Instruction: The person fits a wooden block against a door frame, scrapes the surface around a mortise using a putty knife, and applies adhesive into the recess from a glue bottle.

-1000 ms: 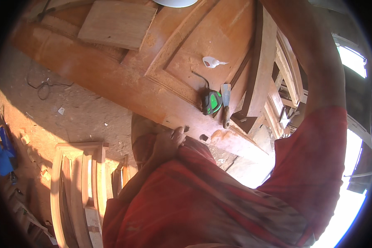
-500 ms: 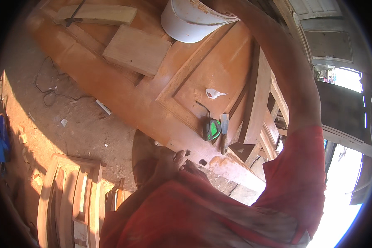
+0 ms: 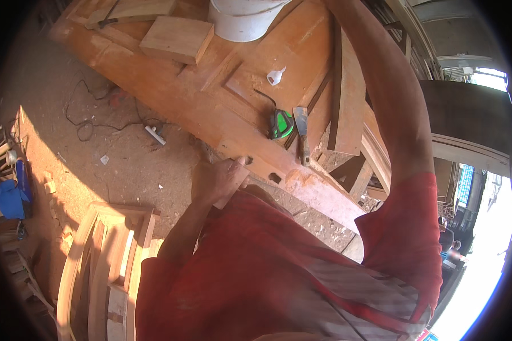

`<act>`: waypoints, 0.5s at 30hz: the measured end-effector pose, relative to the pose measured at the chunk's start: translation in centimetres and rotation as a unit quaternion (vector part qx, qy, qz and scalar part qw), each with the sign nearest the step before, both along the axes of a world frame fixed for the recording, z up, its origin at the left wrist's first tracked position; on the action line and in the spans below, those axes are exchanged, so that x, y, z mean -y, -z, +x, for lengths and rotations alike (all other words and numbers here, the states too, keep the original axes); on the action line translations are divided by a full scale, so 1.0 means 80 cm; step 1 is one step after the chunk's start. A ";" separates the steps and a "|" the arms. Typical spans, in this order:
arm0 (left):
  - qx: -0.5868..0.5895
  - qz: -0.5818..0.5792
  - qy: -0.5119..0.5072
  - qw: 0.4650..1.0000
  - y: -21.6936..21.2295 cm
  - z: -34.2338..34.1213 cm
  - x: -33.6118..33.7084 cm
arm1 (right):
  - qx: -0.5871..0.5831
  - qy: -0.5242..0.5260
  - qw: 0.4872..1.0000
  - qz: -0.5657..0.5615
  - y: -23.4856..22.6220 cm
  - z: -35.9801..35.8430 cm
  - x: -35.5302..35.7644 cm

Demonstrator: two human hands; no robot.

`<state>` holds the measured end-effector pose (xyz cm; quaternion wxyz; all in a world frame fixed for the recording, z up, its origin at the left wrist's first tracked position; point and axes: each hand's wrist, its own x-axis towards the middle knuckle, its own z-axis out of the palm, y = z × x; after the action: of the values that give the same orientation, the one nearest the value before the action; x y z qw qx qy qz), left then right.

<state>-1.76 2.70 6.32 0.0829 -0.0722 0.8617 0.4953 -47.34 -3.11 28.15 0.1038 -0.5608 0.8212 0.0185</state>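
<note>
Sawdust-dulled orange wood fills the view, and against the earlier frames the camera has tilted so that more of the panelled door (image 3: 170,91) shows: the white plastic bucket (image 3: 242,20) now sits fuller at the top edge and the square offcut block (image 3: 176,38) has slid lower and left. Left hand (image 3: 219,179) has stayed at the door's near rail, its loosely curled fingers (image 3: 237,165) resting on the edge beside a small dark mortise (image 3: 275,178), gripping nothing that can be seen. Right arm rises up the right side and the hand passes out of view at the top, so its grip cannot be told. Beyond the left hand lie a green and black power tool (image 3: 281,125) with its thin cord, a flat-bladed chisel (image 3: 302,133) with a wooden handle, and a crumpled white scrap (image 3: 276,75). Pale unfinished frames (image 3: 105,256) stand on the dusty ground at lower left
</note>
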 end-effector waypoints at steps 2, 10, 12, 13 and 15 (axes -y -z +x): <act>-0.135 -0.094 0.004 0.986 -0.011 -0.005 -0.007 | -0.015 -0.008 1.000 -0.016 0.004 -0.014 -0.019; 0.216 0.216 -0.111 0.946 -0.075 -0.010 0.006 | 0.071 0.062 0.993 -0.073 -0.011 0.095 -0.063; 0.195 0.194 -0.090 0.957 -0.073 -0.015 0.010 | 0.016 0.074 0.997 -0.028 -0.014 0.099 -0.066; 0.173 0.170 -0.067 0.968 -0.071 -0.018 0.013 | 0.013 0.083 0.996 -0.013 -0.015 0.100 -0.065; 0.121 0.128 -0.039 0.984 -0.053 -0.013 0.012 | 0.006 0.100 0.995 0.013 -0.021 0.097 -0.061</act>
<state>-2.77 1.70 10.53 0.1756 -0.1544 0.7715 0.5917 -39.60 1.75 29.87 0.1172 -0.4742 0.8724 0.0157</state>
